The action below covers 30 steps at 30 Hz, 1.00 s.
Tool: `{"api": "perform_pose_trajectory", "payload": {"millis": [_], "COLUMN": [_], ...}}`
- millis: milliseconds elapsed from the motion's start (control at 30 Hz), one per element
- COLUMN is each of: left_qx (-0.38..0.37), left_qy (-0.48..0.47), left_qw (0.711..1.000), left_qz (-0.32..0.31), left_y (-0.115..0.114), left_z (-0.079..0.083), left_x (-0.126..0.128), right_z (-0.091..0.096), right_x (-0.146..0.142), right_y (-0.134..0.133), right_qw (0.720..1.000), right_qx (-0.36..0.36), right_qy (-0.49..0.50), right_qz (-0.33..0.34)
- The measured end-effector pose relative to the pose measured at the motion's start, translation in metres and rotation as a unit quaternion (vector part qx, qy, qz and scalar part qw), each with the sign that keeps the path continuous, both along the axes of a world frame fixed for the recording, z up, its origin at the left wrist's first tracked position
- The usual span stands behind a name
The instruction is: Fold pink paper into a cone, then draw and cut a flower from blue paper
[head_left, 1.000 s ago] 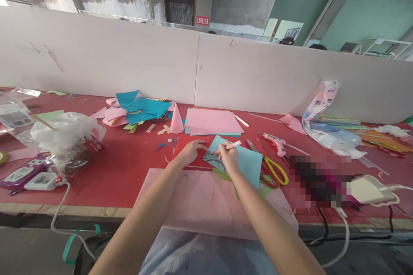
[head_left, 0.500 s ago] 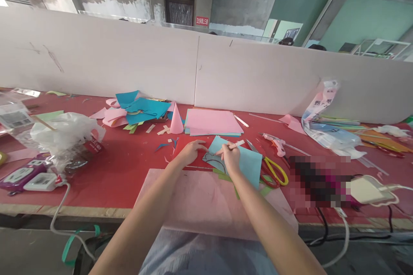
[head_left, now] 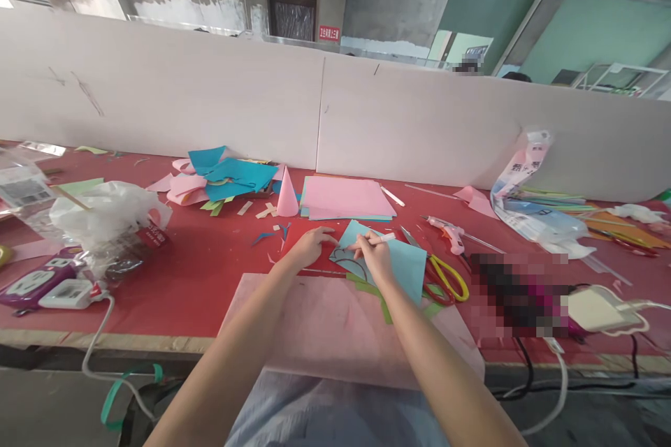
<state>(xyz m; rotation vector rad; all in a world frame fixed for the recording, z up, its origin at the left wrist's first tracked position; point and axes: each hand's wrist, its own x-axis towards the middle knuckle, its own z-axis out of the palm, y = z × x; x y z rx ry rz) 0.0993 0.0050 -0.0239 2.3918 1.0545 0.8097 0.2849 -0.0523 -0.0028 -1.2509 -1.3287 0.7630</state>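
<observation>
My right hand (head_left: 374,257) is closed round a thin white pen (head_left: 381,238), its tip down on a light blue paper sheet (head_left: 403,262) that carries dark curved lines. My left hand (head_left: 309,245) lies flat beside it, fingers spread, pressing the left edge of the blue sheet and a red sheet (head_left: 296,232) under it. Both hands rest on the red table (head_left: 199,272), just beyond a large pale pink sheet (head_left: 335,328) at the front edge.
Yellow-handled scissors (head_left: 445,276) and a pink glue gun (head_left: 445,230) lie right of my hands. A pink paper stack (head_left: 343,199), a pink cone (head_left: 286,192) and blue scraps (head_left: 231,174) sit behind. Plastic bags (head_left: 105,213) and a power strip (head_left: 42,286) lie left. A white partition (head_left: 210,98) backs the table.
My right hand has shifted slightly left and forward with the pen over the blue sheet. My left hand has stayed in place.
</observation>
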Motion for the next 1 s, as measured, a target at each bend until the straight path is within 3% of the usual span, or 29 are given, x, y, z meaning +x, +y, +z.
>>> {"api": "perform_pose_trajectory", "payload": {"millis": [567, 1000], "left_qx": [-0.005, -0.024], "left_qy": [-0.002, -0.001], "left_qw": [1.000, 1.000], "left_qz": [0.000, 0.010], "left_y": [-0.0011, -0.0058], "left_z": [0.0007, 0.0082], "left_x": [-0.0004, 0.0009], "right_z": [0.0035, -0.0050], "right_x": [0.0012, 0.0022], "right_y": [-0.0010, 0.0019], "right_qw": [0.999, 0.999], "right_qx": [-0.011, -0.018], "right_qy": [-0.017, -0.003], "right_qz": [-0.025, -0.032]}}
